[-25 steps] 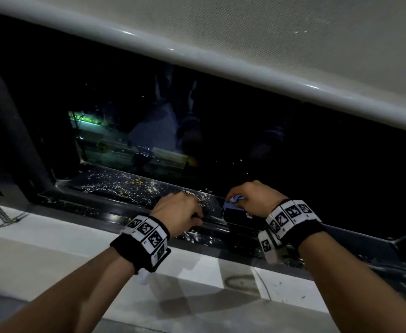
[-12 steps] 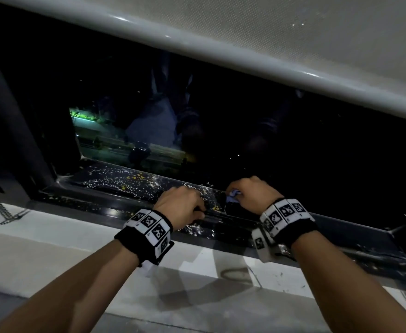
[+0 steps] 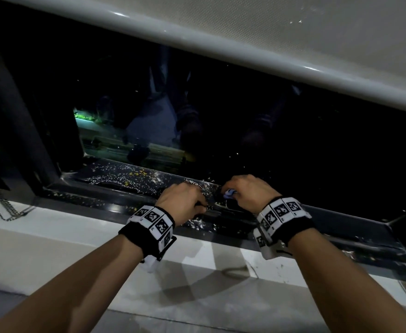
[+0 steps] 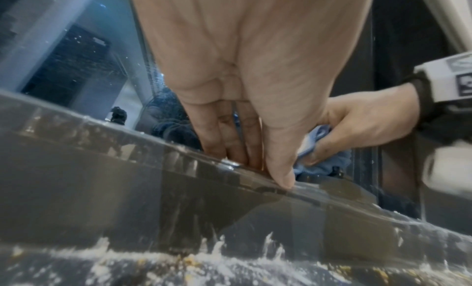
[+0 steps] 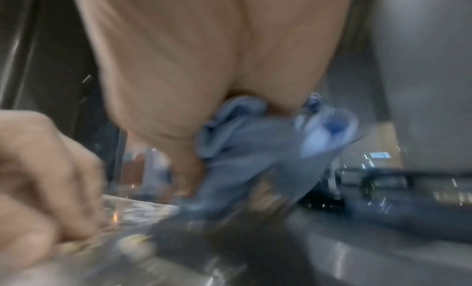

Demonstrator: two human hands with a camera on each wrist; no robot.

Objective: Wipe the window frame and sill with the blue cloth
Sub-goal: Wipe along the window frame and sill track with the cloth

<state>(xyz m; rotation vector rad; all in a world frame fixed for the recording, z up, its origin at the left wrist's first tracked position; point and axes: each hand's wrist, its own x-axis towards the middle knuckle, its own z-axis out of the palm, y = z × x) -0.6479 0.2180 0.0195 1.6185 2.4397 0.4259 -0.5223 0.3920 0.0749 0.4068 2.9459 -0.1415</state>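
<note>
The dark lower window frame rail (image 3: 115, 207) runs across the head view, with the pale sill (image 3: 65, 239) in front of it. My right hand (image 3: 247, 195) grips the bunched blue cloth (image 3: 229, 193) and holds it down in the track; the right wrist view is blurred and shows the cloth (image 5: 255, 159) hanging from my fist. Just to its left, my left hand (image 3: 185, 203) holds the rail. In the left wrist view its fingers (image 4: 230, 145) reach behind the ridge and the thumb tip rests on top, next to the cloth (image 4: 319, 165).
White and yellow crumbs (image 3: 129, 176) litter the frame left of my hands, and white smears (image 4: 230, 260) cover its front face. A roller blind's bottom bar (image 3: 221, 51) hangs above the dark glass (image 3: 293, 140). A bead chain (image 3: 2, 205) dangles at far left.
The two hands have drawn slightly closer together on the rail, the right hand with the cloth shifting a little left. Both grips are unchanged.
</note>
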